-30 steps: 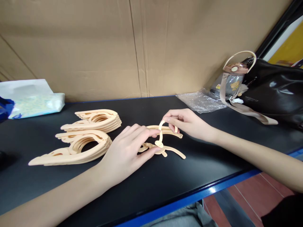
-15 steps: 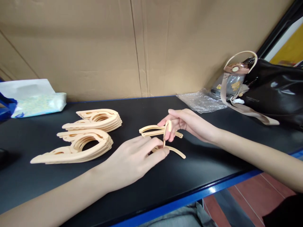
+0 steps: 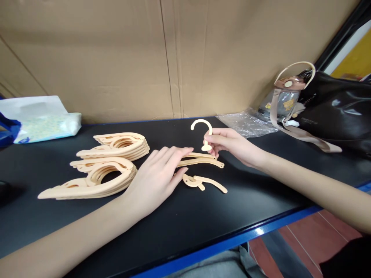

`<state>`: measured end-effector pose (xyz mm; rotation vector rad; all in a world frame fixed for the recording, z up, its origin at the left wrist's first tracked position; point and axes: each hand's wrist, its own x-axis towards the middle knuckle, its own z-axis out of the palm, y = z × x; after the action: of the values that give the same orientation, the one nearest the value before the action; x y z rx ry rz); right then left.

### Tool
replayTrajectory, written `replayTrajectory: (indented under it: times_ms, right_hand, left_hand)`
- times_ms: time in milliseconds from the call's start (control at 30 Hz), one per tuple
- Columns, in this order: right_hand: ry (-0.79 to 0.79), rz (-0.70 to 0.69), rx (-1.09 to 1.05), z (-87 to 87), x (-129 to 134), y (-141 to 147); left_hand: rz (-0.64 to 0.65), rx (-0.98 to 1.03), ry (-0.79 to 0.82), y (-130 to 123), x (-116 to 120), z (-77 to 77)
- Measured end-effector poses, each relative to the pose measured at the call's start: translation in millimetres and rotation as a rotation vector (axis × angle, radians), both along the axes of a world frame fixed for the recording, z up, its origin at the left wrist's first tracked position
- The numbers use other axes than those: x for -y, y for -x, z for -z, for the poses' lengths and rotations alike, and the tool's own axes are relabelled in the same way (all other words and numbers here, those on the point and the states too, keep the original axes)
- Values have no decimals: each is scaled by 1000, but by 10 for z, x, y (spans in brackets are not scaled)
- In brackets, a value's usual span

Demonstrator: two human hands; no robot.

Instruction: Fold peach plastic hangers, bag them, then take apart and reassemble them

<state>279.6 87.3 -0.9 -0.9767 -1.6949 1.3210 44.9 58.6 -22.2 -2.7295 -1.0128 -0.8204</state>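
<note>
My right hand [image 3: 232, 146] pinches a cream plastic hanger hook [image 3: 206, 148] by its stem, just above the table. The hook stands upright, its curve opening to the left and its flat round base at the bottom. My left hand [image 3: 158, 172] has its fingers stretched out over the left ends of two curved cream hanger arms [image 3: 204, 161], hiding those ends; whether it presses on them is unclear. Below them, near my left thumb, more cream hanger hooks [image 3: 213, 182] lie overlapping on the black table [image 3: 185, 231].
Two stacks of folded cream hangers [image 3: 121, 186] lie to the left of my left hand. Farther left is a tissue pack [image 3: 49, 125]. A clear plastic bag [image 3: 246, 122], a strapped water bottle [image 3: 286, 102] and a black bag [image 3: 339, 112] are at the right. Cardboard [image 3: 116, 58] stands behind.
My right hand has raised the hook and turned it upright, moving it away from my left hand. My left hand has let go of it and shifted left and up over the hanger arms.
</note>
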Motion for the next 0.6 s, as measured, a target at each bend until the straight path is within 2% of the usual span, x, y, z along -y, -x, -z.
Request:
replayTrajectory:
  times_ms: [167,300,433,600]
  right_hand:
    - [-38,-32,102,57,-71,-30]
    - [-69,-52,163,71,-58,-17]
    - [-94,-17,213,53,-60,-35]
    - [-125,63,328,37,-83,-67]
  left_hand:
    - [-40,-45,58,9,-36,-30]
    - [-44,27,204,-16,41,-48]
    - [-12,74,317,-28,120,-44]
    - [-6,59,312,-9,116,-53]
